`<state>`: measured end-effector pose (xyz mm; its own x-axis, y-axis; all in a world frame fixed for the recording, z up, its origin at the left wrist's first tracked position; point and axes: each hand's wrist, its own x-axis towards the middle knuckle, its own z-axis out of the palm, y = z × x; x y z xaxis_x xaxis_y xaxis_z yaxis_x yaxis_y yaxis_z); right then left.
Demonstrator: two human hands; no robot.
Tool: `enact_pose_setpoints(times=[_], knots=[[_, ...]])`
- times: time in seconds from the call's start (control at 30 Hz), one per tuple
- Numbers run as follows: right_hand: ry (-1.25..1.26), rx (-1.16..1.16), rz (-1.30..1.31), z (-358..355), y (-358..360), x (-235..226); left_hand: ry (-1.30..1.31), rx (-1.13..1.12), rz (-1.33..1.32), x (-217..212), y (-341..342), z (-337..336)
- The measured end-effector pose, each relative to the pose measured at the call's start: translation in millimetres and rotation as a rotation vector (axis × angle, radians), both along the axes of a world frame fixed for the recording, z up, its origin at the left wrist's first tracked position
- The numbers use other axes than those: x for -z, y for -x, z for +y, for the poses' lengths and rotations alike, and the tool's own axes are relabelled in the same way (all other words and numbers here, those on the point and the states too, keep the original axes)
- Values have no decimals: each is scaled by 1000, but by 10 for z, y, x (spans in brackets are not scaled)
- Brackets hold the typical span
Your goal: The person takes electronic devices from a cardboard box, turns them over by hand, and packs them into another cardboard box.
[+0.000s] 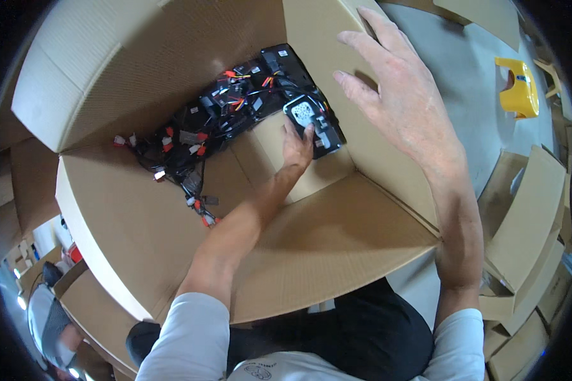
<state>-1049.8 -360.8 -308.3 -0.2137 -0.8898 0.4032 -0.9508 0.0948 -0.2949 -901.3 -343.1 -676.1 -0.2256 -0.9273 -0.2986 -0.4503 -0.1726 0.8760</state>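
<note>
Fingers of left hand point(297, 147) gripped a black module point(314, 124) deep in the cardboard box point(140, 209), beside tangled wiring harnesses point(216, 117). Right hand point(397, 95) hovered open near the flap. Best lifted straight, clear of snagging wires.

Black parts point(235, 105) with seemingly red-orange connectors, tan carton point(337, 235), yellow stool point(518, 87).

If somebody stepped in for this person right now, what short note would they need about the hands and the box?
Left hand: deep in the big cardboard box, fingertips on a black module at the bottom; grip unclear.
Right hand: open, fingers spread, at the box's right flap.
In the box: a heap of black wired parts with red and white connectors.
Done: the heap lies at the box bottom.
Left: the module is not yet released.
</note>
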Motion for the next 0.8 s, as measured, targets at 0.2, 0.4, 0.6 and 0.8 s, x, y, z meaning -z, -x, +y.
enact_pose_setpoints(times=[0.2,0.4,0.6,0.8], knots=[[-11,-403,-114,-241,-375,-171,121,557,-1131,-62,-1087,-911],[-241,-415,165,247,8,126,144,466,-194,-2950,-1564,61],[-405,-390,52,616,-20,-528,883,105,-119,-6314,-5304,1664],[-552,-314,-260,1810,-749,-639,348,-759,-862,-5900,-10213,3952]])
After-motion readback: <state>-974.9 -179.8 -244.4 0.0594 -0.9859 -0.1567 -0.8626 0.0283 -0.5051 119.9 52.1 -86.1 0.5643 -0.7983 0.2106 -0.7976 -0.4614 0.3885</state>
